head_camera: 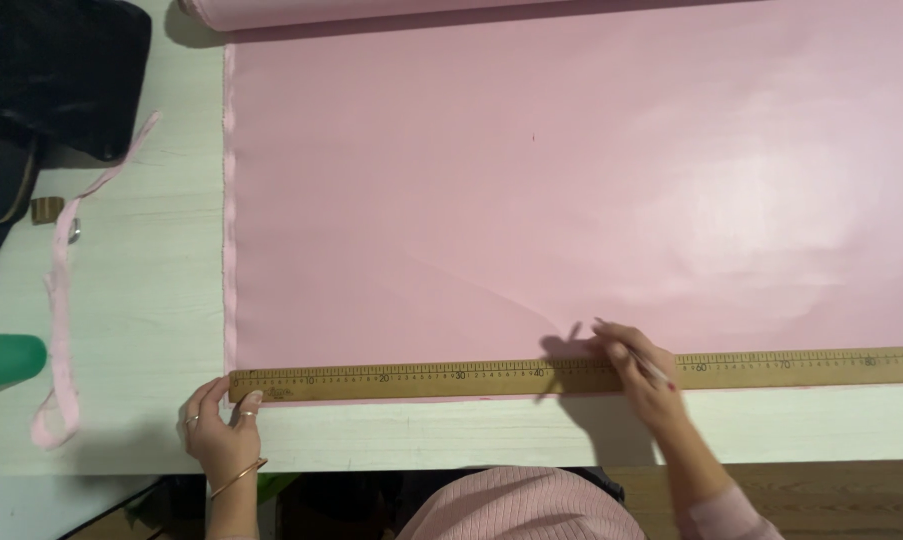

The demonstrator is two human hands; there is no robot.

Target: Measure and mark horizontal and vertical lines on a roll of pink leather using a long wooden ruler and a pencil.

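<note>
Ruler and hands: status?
Left hand pins wooden ruler at its end. Right hand holds a thin marking tool at its top edge. Pink fabric flat, unobstructed.

Lighting is bright and even, from overhead. A broad pale glare washes out the pink fabric (pixel 531 200) toward its right side. The right hand (pixel 643 375) throws a soft dark shadow leftward across the wooden ruler (pixel 421 379); the fabric roll (pixel 371 10) shades the white table (pixel 141 300) beneath it. Focus is slightly soft throughout; ruler markings are barely legible. Dark items at upper left lose detail.
</note>
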